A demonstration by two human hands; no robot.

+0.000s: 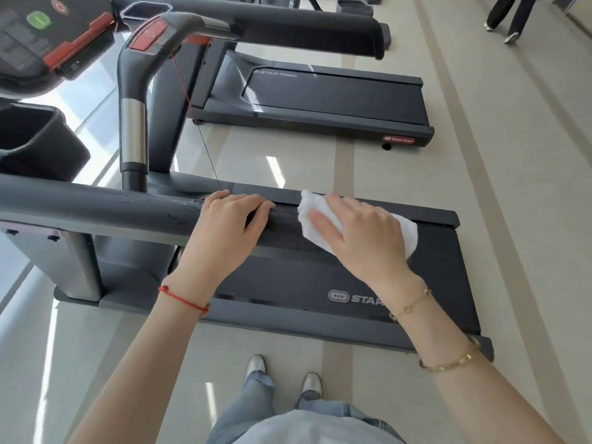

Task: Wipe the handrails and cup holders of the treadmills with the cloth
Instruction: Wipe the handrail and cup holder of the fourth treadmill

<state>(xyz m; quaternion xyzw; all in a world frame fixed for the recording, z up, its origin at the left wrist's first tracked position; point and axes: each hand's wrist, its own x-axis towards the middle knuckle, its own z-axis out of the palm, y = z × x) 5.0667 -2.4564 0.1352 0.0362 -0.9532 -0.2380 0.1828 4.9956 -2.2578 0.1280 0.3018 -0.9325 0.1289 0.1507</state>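
Two treadmills: a near dark grey treadmill with a black belt [320,283] and a far dark grey treadmill of the same make [320,97], side by side on the pale striped floor [480,155], belts running left to right in the view.
One near handrail: a long dark grey padded handrail [96,206], its long axis lying left to right across the picture, its free end pointing right, under both hands.
One far handrail: a dark grey padded bar [304,27] on the far machine, lying the same way.
Two cup holders: a black plastic bin-shaped cup holder [35,139] at the left edge, and a smaller grey one [144,14] near the top.
One cloth: a white folded towelling cloth [320,232] on the right end of the near handrail, beneath the right hand.
Right hand [365,232]: laid on the cloth, fingers spread and pressing it down onto the rail.
Left hand [224,225]: just left of the cloth, fingers curled over the near handrail, gripping it.
Wrists: one red string on the left, two gold bracelets on the right.
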